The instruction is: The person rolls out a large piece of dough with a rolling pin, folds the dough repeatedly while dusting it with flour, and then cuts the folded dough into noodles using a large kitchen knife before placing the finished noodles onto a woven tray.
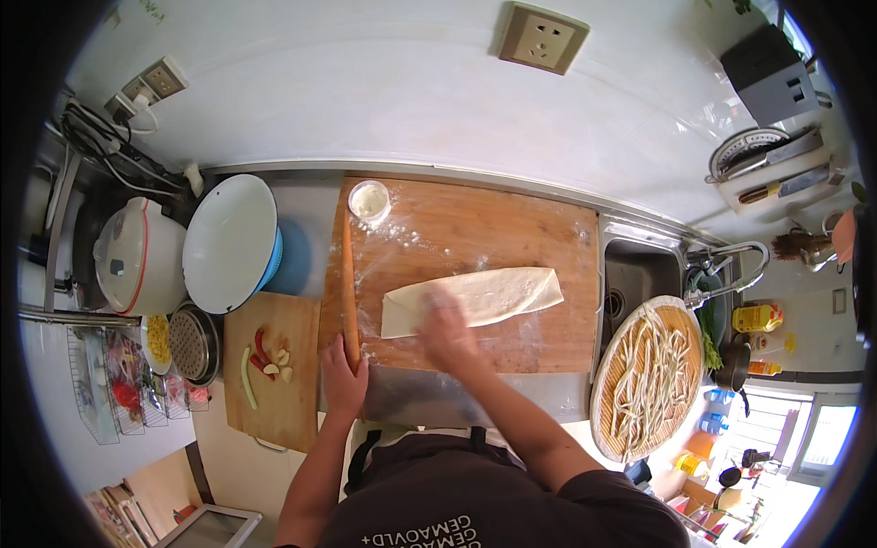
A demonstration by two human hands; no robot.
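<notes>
A long folded sheet of dough [493, 293] lies across the floured wooden board [493, 226]. My right hand [447, 334], blurred by motion, is over the left part of the dough; whether its fingers hold anything cannot be made out. On the board's left side a long wooden rolling pin [349, 288] points away from me. My left hand [344, 377] grips its near end at the board's front left corner. At the back left of the board stands a small round tub of flour [370, 201], with loose flour scattered beside it.
A smaller cutting board [274, 342] at left bears chillies, garlic cloves and a green stalk. Behind it are a white enamel basin [231, 243] and a rice cooker [140, 257]. At right, a round tray of noodle strips [647, 380] overlaps the sink [634, 270] near its faucet [747, 260].
</notes>
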